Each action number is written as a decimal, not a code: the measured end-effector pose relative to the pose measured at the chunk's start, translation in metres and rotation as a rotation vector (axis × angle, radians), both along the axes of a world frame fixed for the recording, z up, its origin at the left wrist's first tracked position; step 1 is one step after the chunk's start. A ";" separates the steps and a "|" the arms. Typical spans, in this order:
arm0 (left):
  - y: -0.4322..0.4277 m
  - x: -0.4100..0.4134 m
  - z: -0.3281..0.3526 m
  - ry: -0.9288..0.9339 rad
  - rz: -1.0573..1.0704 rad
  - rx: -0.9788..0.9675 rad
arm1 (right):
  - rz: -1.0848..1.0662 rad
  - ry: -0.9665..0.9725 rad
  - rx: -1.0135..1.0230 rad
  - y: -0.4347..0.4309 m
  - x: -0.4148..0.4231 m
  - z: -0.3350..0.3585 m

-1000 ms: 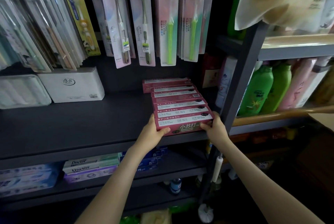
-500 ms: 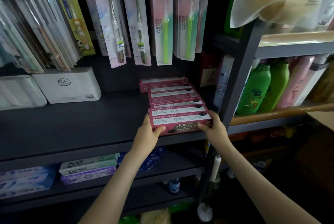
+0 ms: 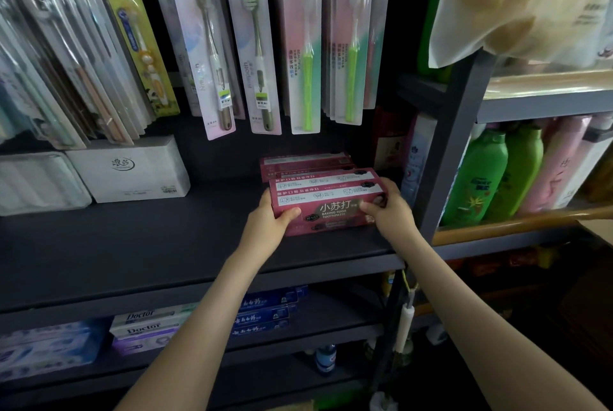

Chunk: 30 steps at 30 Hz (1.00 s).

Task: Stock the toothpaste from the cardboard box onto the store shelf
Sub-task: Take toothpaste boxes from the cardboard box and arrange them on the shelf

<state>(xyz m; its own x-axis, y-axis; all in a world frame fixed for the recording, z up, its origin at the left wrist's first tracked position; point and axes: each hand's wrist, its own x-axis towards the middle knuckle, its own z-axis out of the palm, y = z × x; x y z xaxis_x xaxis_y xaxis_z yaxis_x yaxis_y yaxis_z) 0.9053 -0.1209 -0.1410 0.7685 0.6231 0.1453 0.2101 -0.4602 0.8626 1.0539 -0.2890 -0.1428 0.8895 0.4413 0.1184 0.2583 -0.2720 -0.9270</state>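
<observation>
A row of red baking soda toothpaste boxes (image 3: 326,193) lies on the dark shelf board (image 3: 149,245), at its right end by the upright post. My left hand (image 3: 268,228) grips the left end of the front boxes, thumb on the printed front face. My right hand (image 3: 386,211) grips the right end, fingers over the top edge. More red boxes (image 3: 305,162) sit behind them toward the shelf's back. The cardboard box is not in view.
Packaged toothbrushes (image 3: 255,46) hang above the boxes. A white carton (image 3: 132,168) stands at the shelf's back left. Doctor and blue toothpaste boxes (image 3: 149,327) fill the shelf below. A dark post (image 3: 444,162) borders the right; green and pink bottles (image 3: 491,175) stand beyond.
Both hands have pushed the front red boxes deeper onto the shelf, closing the row up against the boxes behind. The camera has moved closer.
</observation>
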 end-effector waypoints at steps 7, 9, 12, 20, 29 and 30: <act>0.036 0.045 -0.006 0.005 0.006 -0.021 | -0.004 0.029 -0.013 0.039 0.047 0.000; 0.046 0.058 -0.007 0.002 0.006 -0.016 | -0.008 0.004 -0.010 0.049 0.059 -0.003; 0.062 0.076 -0.008 -0.001 0.009 -0.007 | -0.003 0.019 0.006 0.063 0.076 -0.005; 0.084 0.102 -0.018 -0.043 0.027 0.002 | 0.016 -0.065 -0.140 0.089 0.106 -0.004; 0.067 0.091 -0.013 -0.046 0.112 -0.030 | -0.028 -0.174 -0.199 0.081 0.085 -0.004; 0.059 0.085 -0.013 -0.038 0.129 -0.004 | -0.045 -0.249 -0.224 0.077 0.074 -0.006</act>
